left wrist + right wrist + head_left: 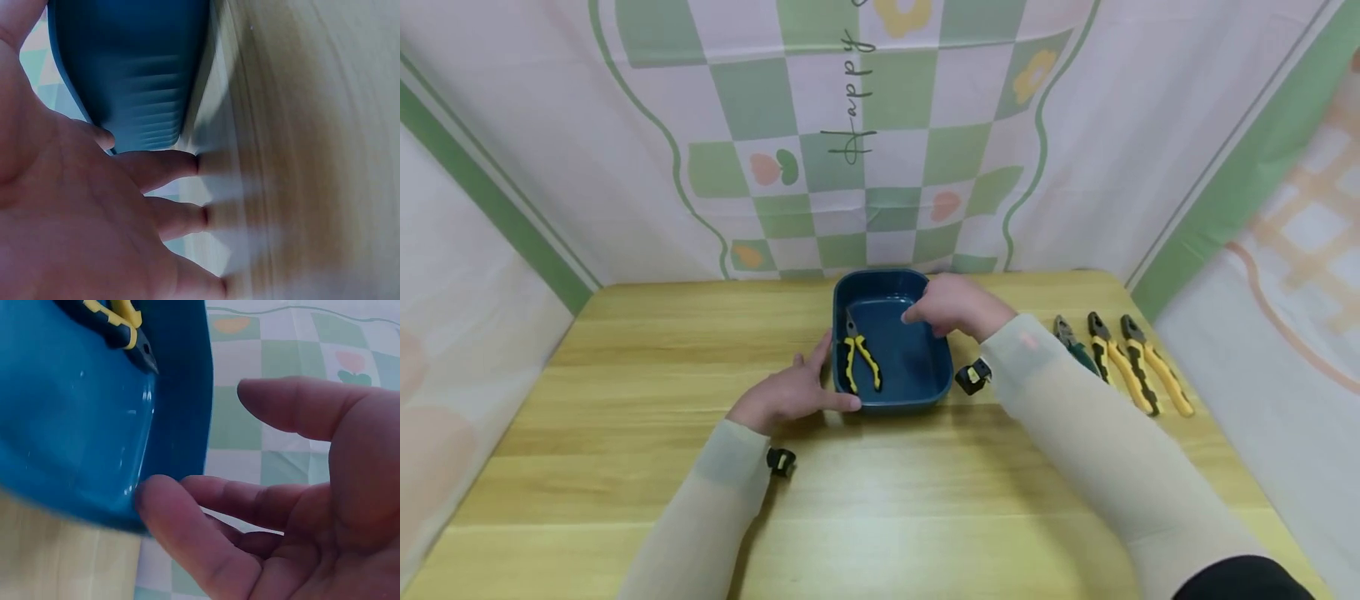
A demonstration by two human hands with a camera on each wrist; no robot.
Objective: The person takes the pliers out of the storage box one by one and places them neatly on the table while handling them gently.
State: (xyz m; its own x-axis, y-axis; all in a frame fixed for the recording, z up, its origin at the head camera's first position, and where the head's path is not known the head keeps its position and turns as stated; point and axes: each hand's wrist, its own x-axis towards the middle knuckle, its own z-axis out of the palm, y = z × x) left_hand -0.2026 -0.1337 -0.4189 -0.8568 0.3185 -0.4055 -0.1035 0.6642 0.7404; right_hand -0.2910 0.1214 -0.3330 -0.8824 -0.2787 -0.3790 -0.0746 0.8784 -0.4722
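Note:
A dark blue rectangular bin (910, 358) stands on the table near its back edge. Inside, along its left side, lies a pair of pliers (852, 340) with yellow-and-black handles, jaws pointing to the back. My left hand (786, 396) is at the bin's front left corner, thumb by the front rim and the other fingers spread beside the left wall. In the left wrist view those fingers reach down to the tabletop, extended. At the back right corner is my right hand (958, 304); a finger (181, 531) meets the bin's corner, while the thumb stands apart from it.
To the right, partly behind my right sleeve, lie green-handled pliers (1075, 343) and two yellow-and-black pliers (1108, 346) (1142, 346) in a row on the wooden table (662, 358). A checked cloth (895, 92) hangs right behind the table's back edge.

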